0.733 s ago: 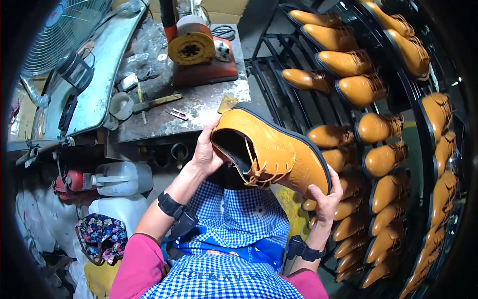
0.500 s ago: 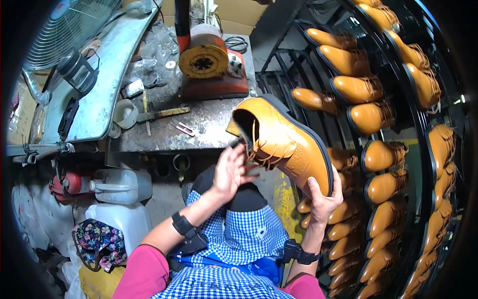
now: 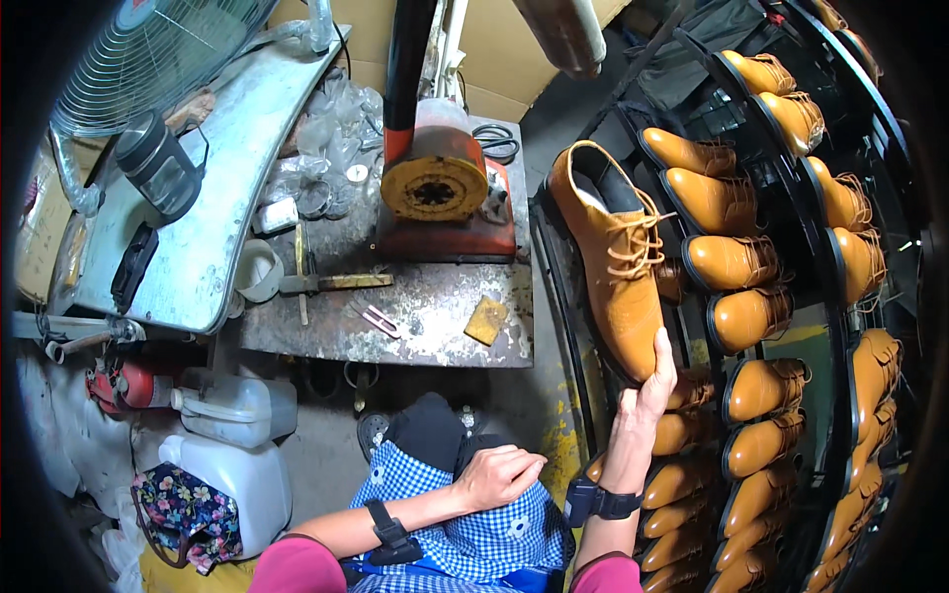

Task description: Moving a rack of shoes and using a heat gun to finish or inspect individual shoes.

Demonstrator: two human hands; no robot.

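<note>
A tan lace-up leather shoe (image 3: 615, 252) with a dark sole is held up at the right of the bench, its opening toward the back and its toe toward me. My right hand (image 3: 647, 390) grips it round the toe, thumb along the upper. The laces are threaded and tied, their ends loose. My left hand (image 3: 502, 476) rests above my checked apron, fingers curled together, and nothing shows in it. On the bench corner lies a small yellowish block (image 3: 485, 320).
Racks (image 3: 736, 361) of similar tan shoes fill the right side, close to the held shoe. A red machine with a round yellow disc (image 3: 435, 188) stands on the metal bench (image 3: 297, 331). A hammer (image 3: 336, 282) lies there. Plastic jugs (image 3: 237, 410) sit at lower left.
The shoe has moved right and away from me, and its sole has turned from view. My left hand has dropped from beside the shoe to above my lap, its fingers now curled.
</note>
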